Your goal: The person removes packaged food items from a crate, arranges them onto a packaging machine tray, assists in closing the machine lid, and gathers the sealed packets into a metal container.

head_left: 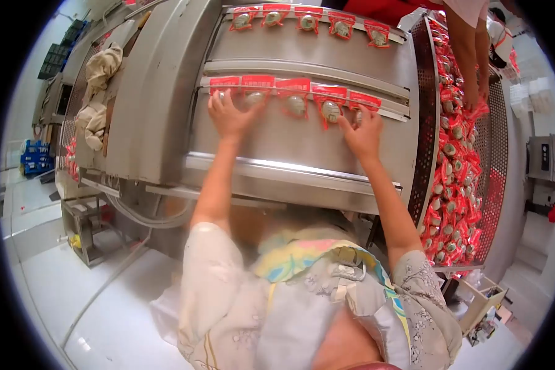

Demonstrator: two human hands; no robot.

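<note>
Head view: pouches [297, 106] bear red labels [294, 85] with illegible pale characters [257, 82].

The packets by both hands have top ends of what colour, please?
Red top ends, in the head view.

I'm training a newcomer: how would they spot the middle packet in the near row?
On the steel machine, find the near row of red-topped packets. Between the left hand and right hand, the middle packet alone has two neighbours each side.
</note>
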